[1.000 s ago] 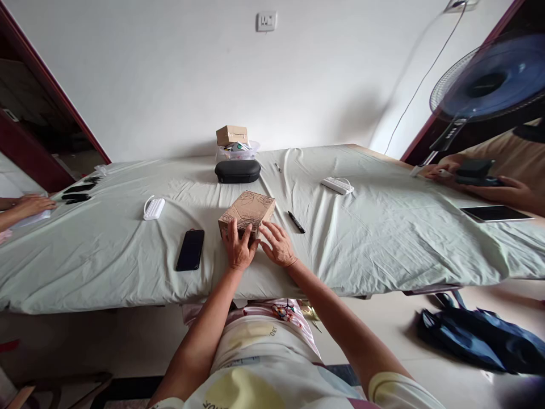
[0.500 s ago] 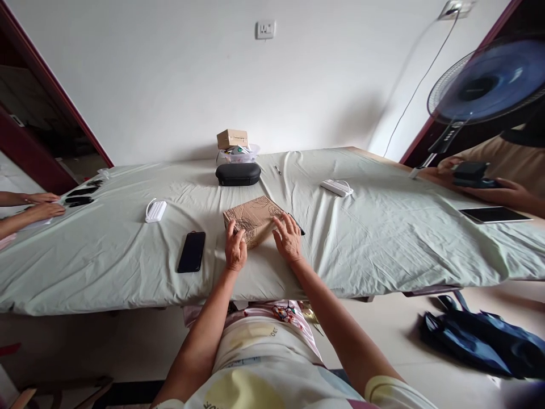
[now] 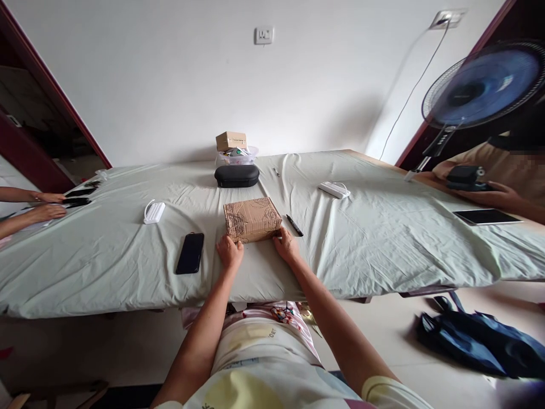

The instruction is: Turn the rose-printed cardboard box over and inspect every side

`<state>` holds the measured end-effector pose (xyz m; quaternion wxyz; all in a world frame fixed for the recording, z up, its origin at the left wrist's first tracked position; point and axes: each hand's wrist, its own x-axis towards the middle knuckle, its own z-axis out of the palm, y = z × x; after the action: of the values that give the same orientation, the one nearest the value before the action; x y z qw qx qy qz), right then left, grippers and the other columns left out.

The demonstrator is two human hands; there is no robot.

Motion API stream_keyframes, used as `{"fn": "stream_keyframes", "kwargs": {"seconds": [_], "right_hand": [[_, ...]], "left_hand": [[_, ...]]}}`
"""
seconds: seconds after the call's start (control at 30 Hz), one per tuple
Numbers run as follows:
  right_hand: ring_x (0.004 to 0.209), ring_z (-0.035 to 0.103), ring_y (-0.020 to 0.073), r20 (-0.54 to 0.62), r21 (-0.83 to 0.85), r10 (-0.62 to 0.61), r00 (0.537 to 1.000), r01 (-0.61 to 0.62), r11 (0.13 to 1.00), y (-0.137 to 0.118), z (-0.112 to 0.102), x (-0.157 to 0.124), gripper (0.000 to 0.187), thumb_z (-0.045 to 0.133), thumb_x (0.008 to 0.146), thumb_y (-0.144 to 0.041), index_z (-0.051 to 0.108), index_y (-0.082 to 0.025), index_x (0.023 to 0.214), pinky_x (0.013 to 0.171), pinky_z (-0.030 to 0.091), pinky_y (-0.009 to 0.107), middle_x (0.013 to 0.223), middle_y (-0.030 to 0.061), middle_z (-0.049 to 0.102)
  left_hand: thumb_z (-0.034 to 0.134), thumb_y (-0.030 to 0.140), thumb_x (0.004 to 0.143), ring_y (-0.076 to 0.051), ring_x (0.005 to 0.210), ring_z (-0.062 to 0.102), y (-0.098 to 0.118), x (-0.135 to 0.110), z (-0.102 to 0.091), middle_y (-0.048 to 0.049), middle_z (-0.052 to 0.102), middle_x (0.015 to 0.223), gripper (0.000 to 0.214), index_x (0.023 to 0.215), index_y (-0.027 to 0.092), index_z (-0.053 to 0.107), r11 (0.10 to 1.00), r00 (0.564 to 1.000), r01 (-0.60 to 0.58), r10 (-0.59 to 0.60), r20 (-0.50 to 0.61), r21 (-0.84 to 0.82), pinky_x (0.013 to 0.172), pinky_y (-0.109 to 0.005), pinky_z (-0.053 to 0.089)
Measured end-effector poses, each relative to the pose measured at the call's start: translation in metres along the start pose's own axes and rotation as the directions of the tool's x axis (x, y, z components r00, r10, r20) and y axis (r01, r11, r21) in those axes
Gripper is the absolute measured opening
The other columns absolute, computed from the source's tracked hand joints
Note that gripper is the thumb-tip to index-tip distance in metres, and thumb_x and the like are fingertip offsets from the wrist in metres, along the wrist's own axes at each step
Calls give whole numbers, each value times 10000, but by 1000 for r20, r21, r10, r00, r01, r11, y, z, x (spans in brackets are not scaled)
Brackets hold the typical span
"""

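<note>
A brown cardboard box [image 3: 252, 218] with printed patterns lies flat on the pale green cloth of the table [image 3: 383, 238], straight in front of me. My left hand [image 3: 229, 251] rests at its near left corner, fingers curled against the box's front edge. My right hand [image 3: 286, 245] is at the near right corner, fingers curled and touching the edge too. A black pen [image 3: 294, 225] lies just right of the box. A black phone [image 3: 190, 253] lies left of my left hand.
Behind the box sit a black case [image 3: 237, 175], a clear tub with a small carton [image 3: 231, 140] on it, and white devices at left [image 3: 154, 212] and right [image 3: 334, 189]. Other people's hands work at the left [image 3: 45, 212] and right [image 3: 489, 196] ends. A fan [image 3: 481, 85] spins at the right; a blue bag [image 3: 481, 341] lies on the floor.
The box has been turned from a diagonal to square with the table edge. Both hands slid off its top to its near corners.
</note>
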<state>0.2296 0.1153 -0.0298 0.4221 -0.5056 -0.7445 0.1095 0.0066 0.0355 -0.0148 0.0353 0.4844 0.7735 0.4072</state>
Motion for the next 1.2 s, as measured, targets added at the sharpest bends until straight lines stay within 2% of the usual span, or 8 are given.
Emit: {"fn": "stream_keyframes", "kwargs": {"seconds": [0.17,0.4,0.5,0.6,0.77,0.9,1.07,1.2], "right_hand": [[964,712,263,59,14,108,992,-109,994,-8,-4,1,405,599,861,-212,664,-154,1257,909,581,400,1100,133,756],[981,730,261,68,73,157,985,-162,984,-15,-12,2,374,581,865,-226,667,-190,1227,927,589,406,1081,105,772],[975,728,262,24,121,157,987,-159,980,-14,-12,2,385,572,853,-248,667,-221,1225,922,604,415,1064,94,771],[995,717,259,-67,209,112,991,-96,973,-13,-13,2,422,566,871,-293,642,-220,1280,926,607,429,1116,110,759],[1017,703,256,-254,356,73,964,23,934,-19,-20,2,436,580,941,-439,623,-229,1320,937,589,444,1128,114,746],[1063,696,259,-329,401,78,941,64,914,-28,-28,-1,414,581,969,-493,633,-234,1288,978,564,451,1151,111,734],[1072,694,269,-342,421,75,937,81,904,-34,-35,-4,385,546,1001,-510,648,-238,1252,972,567,451,1167,119,730],[1108,695,264,-268,395,62,962,51,917,-26,-30,-2,429,542,992,-524,630,-231,1292,984,587,451,1228,133,716]], "left_hand": [[617,227,940,-370,1213,733,0,2,-9,-246,762,1213,269,1174,98,651,999,996,-3,-2,89,54,1081,-464,551],[616,253,927,-377,1212,736,-3,4,-8,-241,764,1228,316,1206,106,644,999,997,30,-29,76,-12,1070,-465,558],[609,271,927,-358,1254,723,-5,4,-6,-234,755,1279,416,1307,102,622,995,1000,10,-8,13,-96,1092,-451,555],[599,341,952,-337,1265,718,-9,3,-5,-219,741,1326,472,1374,130,603,972,992,-83,61,-109,-218,1099,-451,557],[507,480,1022,-307,1241,718,-12,3,-4,-209,736,1328,485,1371,158,608,909,943,-261,168,-287,-325,1101,-456,557],[457,539,1045,-294,1141,739,-11,1,-5,-209,746,1224,506,1314,148,633,870,900,-349,207,-384,-348,1039,-434,586],[451,527,1050,-276,1043,743,-10,0,-8,-186,743,1127,464,1244,154,649,870,892,-347,192,-408,-351,955,-413,614],[491,390,1018,-270,1038,740,-13,4,-5,-175,744,1136,343,1211,161,657,893,941,-260,151,-302,-367,915,-398,632]]}}
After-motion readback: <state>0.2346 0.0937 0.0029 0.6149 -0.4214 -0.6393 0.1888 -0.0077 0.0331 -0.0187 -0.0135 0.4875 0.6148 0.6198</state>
